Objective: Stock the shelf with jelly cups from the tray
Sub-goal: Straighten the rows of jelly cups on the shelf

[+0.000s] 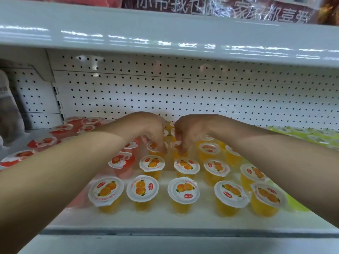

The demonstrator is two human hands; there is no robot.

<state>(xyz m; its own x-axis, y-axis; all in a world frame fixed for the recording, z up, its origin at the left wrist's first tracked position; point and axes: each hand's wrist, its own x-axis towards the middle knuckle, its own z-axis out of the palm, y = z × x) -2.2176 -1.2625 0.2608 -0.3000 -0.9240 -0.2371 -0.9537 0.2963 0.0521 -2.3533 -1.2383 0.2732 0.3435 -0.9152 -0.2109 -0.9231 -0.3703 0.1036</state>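
Note:
Both my arms reach deep into the white shelf (165, 222). My left hand (146, 131) curls its fingers down onto the lid of an orange jelly cup (153, 146) in the third row. Beside it, my right hand (190, 132) grips another orange jelly cup (176, 145) the same way. Several orange jelly cups stand upright in rows in front of the hands, the nearest row (183, 191) by the shelf's front edge. The tray is out of view.
Red jelly cups (121, 162) fill the shelf's left part and green ones (300, 134) the far right. A pegboard back wall (183, 92) closes the rear. The shelf above (165, 33) hangs low overhead. A wrapped package (9, 107) stands at far left.

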